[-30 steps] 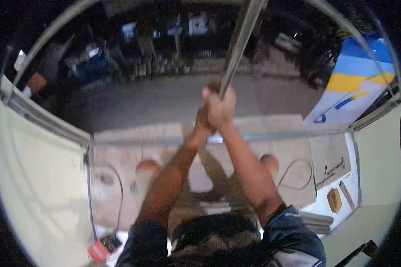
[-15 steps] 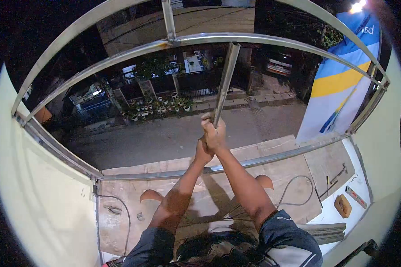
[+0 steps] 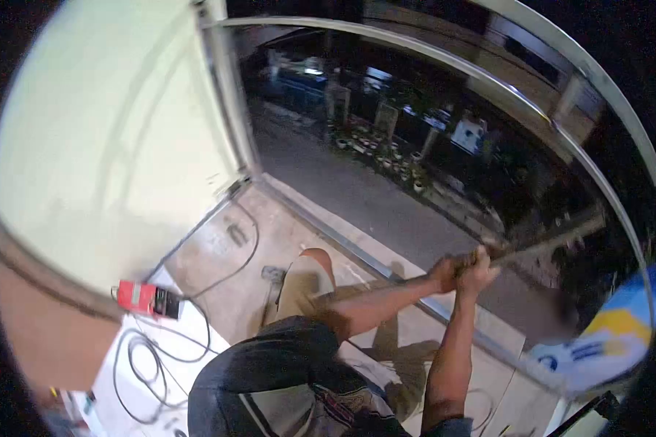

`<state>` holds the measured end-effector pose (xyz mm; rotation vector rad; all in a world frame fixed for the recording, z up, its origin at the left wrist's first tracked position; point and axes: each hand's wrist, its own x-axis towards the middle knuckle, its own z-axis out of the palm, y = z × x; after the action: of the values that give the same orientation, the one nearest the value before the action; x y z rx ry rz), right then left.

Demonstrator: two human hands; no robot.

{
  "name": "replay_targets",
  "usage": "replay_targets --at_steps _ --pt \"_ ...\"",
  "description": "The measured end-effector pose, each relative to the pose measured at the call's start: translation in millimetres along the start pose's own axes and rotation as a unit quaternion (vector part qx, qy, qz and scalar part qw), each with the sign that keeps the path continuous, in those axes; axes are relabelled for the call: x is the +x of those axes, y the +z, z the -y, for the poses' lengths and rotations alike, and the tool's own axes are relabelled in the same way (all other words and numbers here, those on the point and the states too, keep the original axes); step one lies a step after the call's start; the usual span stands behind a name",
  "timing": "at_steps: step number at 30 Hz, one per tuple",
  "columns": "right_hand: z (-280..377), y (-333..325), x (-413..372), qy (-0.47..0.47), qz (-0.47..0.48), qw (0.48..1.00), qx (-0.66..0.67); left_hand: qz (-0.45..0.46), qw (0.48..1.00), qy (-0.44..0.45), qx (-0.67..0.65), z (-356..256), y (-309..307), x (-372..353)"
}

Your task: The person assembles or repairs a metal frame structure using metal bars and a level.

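Note:
Both my hands are wrapped around the end of a metal tube, one close by the other. My left hand [image 3: 444,274] is closed on its near end, and my right hand [image 3: 478,272] grips it just beyond. The square-looking metal tube [image 3: 555,239] points up and right, out over the street side, slightly blurred by motion. Behind its far end passes the curved upper rail [image 3: 514,91] of a metal frame. Below my hands runs the frame's bottom rail [image 3: 357,255], at the platform edge. The tube's near end is hidden in my fingers.
A red-and-black machine [image 3: 147,299] stands at the left, with a coiled black cable [image 3: 142,364] beside it. Pliers [image 3: 236,233] lie on the floor boards [image 3: 204,251]. A pale wall [image 3: 87,146] rises left; a blue, yellow and white banner [image 3: 619,328] hangs right. The street [image 3: 306,156] lies below.
My view has turned left and tilted, bringing the red machine and cable into sight. The tube has swung from nearly upright to slanting rightward, with both hands still holding it.

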<state>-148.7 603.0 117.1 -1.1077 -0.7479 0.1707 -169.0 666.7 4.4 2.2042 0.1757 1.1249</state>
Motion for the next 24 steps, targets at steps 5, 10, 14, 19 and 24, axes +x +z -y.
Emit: replay_targets --at_steps 5,10,14,19,24 --pt "-3 32 -16 -0.01 0.062 0.996 0.063 -0.03 0.989 -0.083 -0.12 -43 -77 -12" --pt "57 113 -40 -0.25 0.231 0.89 -0.304 -0.219 0.959 -0.089 -0.156 70 -132 -39" --pt "65 114 -46 -0.056 0.321 0.912 -0.249 -0.415 0.9 -0.071 -0.113 91 -319 -49" --pt "22 59 -79 0.097 0.346 0.873 -0.33 -0.493 0.851 -0.166 0.069 112 -507 -62" --pt "-6 8 -132 0.244 0.353 0.808 -0.403 -0.526 0.737 -0.423 -0.024 115 -577 -59"
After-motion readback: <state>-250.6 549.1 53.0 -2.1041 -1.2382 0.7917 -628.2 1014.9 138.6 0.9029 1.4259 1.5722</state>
